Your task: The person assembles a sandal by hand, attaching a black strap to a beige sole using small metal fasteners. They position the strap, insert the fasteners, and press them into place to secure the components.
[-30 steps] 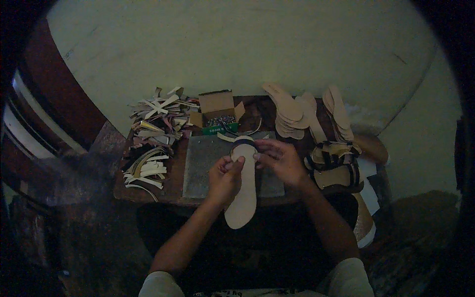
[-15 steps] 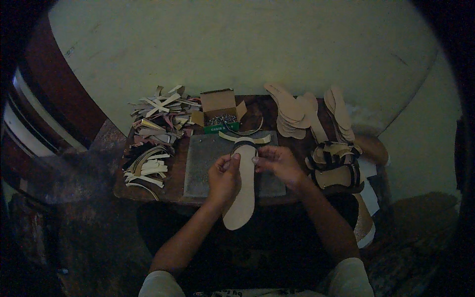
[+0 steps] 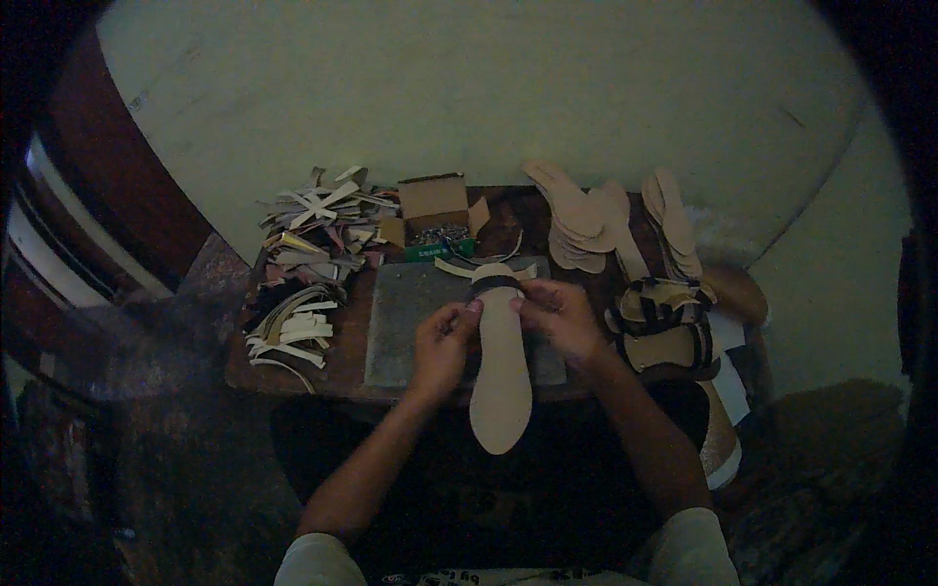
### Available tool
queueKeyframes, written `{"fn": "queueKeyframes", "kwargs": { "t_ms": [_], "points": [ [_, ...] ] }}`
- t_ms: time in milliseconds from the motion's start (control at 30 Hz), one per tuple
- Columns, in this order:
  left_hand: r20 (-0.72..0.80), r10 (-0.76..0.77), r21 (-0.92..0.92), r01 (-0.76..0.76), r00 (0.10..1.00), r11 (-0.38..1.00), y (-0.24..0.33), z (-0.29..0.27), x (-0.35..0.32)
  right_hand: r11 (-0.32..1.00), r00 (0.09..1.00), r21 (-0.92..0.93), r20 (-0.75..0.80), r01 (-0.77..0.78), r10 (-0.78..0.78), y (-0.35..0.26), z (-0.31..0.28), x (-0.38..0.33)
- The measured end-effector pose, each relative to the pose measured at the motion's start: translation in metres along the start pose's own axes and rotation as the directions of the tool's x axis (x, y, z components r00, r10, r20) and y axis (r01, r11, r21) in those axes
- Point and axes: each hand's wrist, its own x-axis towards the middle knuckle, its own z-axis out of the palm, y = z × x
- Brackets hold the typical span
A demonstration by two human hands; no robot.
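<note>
while left fingers (image 3: 451,316) and right fingers (image 3: 545,301) pinch the tan insole (image 3: 502,371), pale lettering (image 3: 440,252) marks a green box (image 3: 467,248).

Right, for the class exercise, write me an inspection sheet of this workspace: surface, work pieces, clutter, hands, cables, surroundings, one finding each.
Surface: dark wooden table, bearing a grey slab.
Work pieces: pale insole, with a dark strap across its far end.
Clutter: strip pile at left; open box of small metal pieces beyond the slab; loose insoles and dark-strapped sandals at right.
Hands: left hand and right hand pinch the pale insole's opposite edges near the strap.
Cables: nothing seen.
Surroundings: pale wall behind the table; dim light.
</note>
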Motion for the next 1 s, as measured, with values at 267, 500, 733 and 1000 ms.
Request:
{"fn": "queueKeyframes", "kwargs": {
  "t_ms": [267,500,733,1000],
  "points": [
    [0.168,-0.087,0.148,0.063,0.982,0.987,0.021,-0.005,-0.002,0.987,0.999,0.153,-0.028,-0.04,0.045,-0.005,-0.005,0.0],
    [0.188,-0.116,0.003,0.118,0.975,0.993,0.012,-0.014,0.007,0.997,0.999,0.067,0.021,-0.027,0.026,0.0,-0.005,0.003],
    [0.261,-0.141,0.035,0.136,0.955,0.99,0.015,-0.023,0.009,0.998,0.998,0.022,0.025,-0.055,0.054,-0.004,-0.007,0.002],
    [0.234,-0.127,0.035,0.122,0.964,0.992,0.016,-0.019,0.007,0.993,0.998,0.1,0.023,-0.06,0.058,-0.005,-0.002,0.0]
  ]
}}
